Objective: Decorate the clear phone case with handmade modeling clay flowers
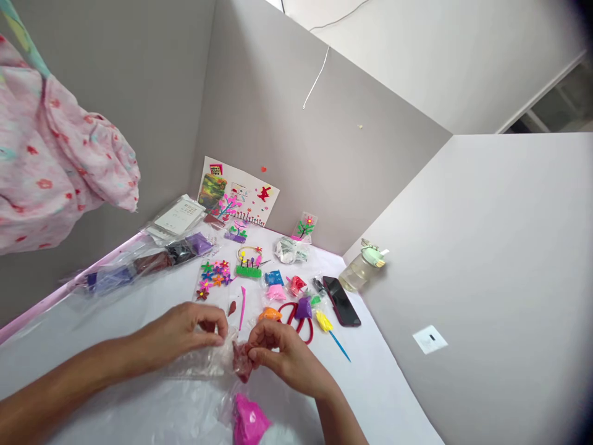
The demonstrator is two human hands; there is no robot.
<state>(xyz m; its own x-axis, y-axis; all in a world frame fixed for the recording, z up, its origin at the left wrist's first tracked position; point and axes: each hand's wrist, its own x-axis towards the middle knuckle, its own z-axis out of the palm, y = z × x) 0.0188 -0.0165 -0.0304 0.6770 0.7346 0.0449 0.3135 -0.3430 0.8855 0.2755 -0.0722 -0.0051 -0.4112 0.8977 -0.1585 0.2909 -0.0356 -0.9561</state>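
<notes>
My right hand (282,358) pinches a small transparent packet of brown modelling clay (241,361) just above the table. My left hand (199,327) is closed beside it, thumb and forefinger at the edge of a transparent plastic bag (204,364). A bag of bright pink clay (249,420) lies nearer to me, below the brown packet. Beyond my hands are a thin pink clay strip (243,308) and a small brown clay piece (232,307). Partly behind my right hand sit an orange clay bag (270,314) and red-handled scissors (309,334).
Blue clay (273,278), purple clay (304,307) and a yellow-ended blue tool (340,346) lie right of centre. A phone (341,301) and a glass jar (356,273) stand near the right wall. Clay flowers (214,278) and a decorated card (250,194) are farther back. Pink floral cloth (60,154) hangs left.
</notes>
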